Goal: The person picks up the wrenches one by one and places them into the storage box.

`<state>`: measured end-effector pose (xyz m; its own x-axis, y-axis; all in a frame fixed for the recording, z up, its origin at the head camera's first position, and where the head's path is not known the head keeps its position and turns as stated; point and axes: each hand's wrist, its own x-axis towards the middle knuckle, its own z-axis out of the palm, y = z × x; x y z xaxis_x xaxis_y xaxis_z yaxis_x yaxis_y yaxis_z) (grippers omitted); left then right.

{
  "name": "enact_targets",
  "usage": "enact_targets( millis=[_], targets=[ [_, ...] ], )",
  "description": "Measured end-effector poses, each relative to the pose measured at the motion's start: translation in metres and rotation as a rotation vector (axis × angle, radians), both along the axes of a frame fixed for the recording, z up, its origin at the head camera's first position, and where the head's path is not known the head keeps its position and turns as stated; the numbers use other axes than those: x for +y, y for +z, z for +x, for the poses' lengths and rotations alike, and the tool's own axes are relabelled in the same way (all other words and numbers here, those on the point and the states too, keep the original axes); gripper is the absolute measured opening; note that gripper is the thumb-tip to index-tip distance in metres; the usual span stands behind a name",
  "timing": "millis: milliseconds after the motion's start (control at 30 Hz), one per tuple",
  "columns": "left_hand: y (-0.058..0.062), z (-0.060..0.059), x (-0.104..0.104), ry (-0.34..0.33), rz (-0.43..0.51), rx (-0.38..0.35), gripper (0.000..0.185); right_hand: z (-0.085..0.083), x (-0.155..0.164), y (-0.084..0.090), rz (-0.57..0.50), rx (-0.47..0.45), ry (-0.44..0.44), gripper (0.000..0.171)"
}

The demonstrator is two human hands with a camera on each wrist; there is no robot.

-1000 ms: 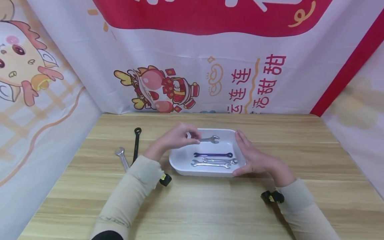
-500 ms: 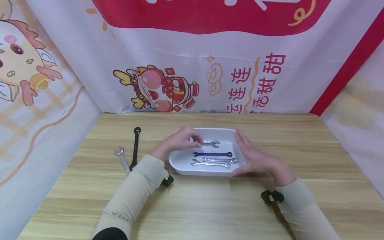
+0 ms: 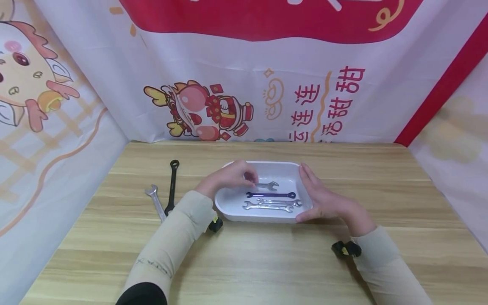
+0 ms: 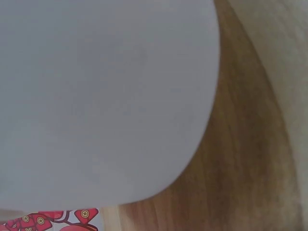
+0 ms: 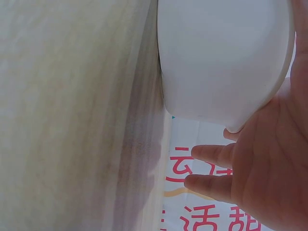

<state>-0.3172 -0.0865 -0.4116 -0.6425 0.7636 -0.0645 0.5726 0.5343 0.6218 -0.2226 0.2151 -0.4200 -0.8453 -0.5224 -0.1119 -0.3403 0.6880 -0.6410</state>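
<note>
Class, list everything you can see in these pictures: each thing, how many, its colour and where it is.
Tray: 1, white, middle of table.
Small wrench: 1, silver, in tray, far side.
Blue wrench: 1, dark blue, in tray, middle.
Silver wrenches: 2, in tray, near side.
Black wrench: 1, on table left of tray.
Loose silver wrench: 1, on table, farthest left.
Table: 1, light wood.
Banners: white and red, cartoon prints, behind and beside table.
Left hand: pinches small wrench.
Right hand: flat against tray's right side.

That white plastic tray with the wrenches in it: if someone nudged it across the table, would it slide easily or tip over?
The white tray looks shallow and wide, so it would probably slide rather than tip. Its smooth plastic on the wooden table likely offers little grip. The right hand resting flat against its side suggests it shifts easily; the loose silver wrenches inside would likely rattle.
</note>
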Motion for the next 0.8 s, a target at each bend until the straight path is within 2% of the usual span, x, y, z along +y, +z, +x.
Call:
enact_targets(
  millis=[433,800],
  targets=[
    [-0.0036,-0.0035,0.0044,0.017,-0.126,-0.009,0.005,0.0008,0.0006,0.0014,0.013,0.007,-0.001,0.148],
    [-0.0044,-0.0031,0.0061,0.029,-0.158,0.014,0.006,0.002,-0.0002,0.0037,0.016,-0.003,-0.006,0.147]
  ],
)
